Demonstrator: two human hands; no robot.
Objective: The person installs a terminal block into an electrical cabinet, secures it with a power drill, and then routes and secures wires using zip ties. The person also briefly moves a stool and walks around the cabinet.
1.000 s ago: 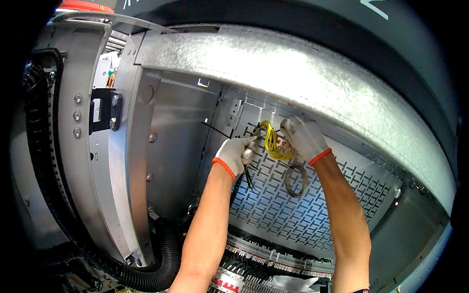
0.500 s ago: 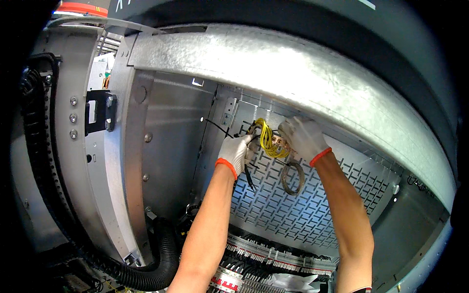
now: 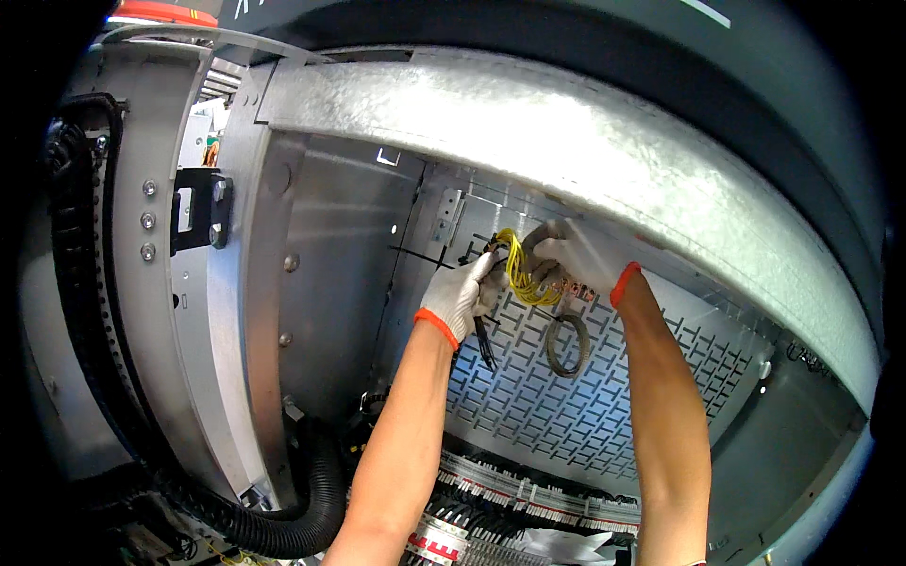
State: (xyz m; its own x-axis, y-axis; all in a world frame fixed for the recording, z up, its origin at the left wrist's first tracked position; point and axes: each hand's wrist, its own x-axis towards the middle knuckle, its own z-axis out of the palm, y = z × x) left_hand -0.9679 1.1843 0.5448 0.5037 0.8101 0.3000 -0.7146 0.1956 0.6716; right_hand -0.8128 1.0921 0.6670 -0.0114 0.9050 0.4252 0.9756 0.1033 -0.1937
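My left hand, in a white glove with an orange cuff, is closed around a bundle of yellow wires near its upper end. Thin black strips and dark cable ends stick out beside it. My right hand, gloved alike, is beside the wires' right side with its fingers curved and apart; nothing shows in its grip, though it is slightly blurred. Copper-coloured lugs show below its fingers. Beneath them hangs a coil of braided grey strap.
A slotted metal panel backs the cabinet, under a thick metal crossbeam. Terminal rows and red-marked breakers are at the bottom. A black corrugated conduit curves at the lower left, near the metal post.
My right hand has shifted slightly and turned, uncovering more of the copper lugs, its fingers spread further apart. My left hand keeps its hold on the wire bundle.
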